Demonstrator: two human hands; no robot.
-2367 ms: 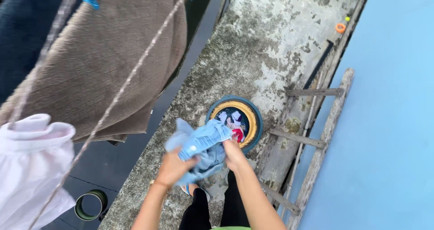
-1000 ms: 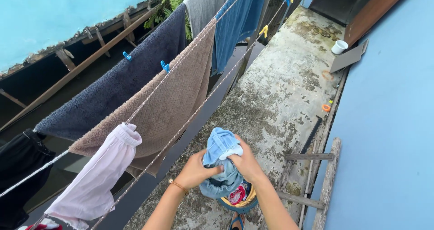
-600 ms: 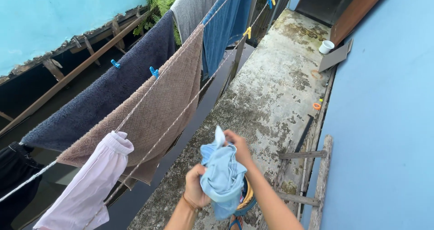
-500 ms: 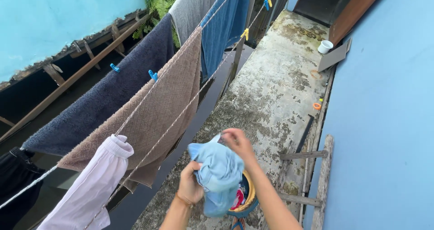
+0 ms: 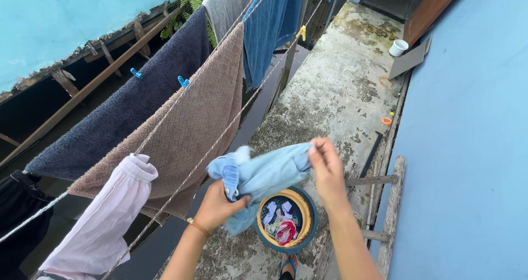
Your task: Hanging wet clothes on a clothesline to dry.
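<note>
Hands (image 5: 220, 206) gripping light-blue garment (image 5: 263, 173)

A home's outdoor drying ledge: towels (image 5: 181, 120) pegged on clotheslines (image 5: 220, 140).

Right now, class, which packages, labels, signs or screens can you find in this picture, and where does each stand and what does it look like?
None: no package, label, sign or screen shows.
Nearest kinds of thing: a round blue basket with a yellow inner rim, on the concrete below the hands, holding mixed clothes.
A small white cup, far along the ledge by the blue wall.
</note>
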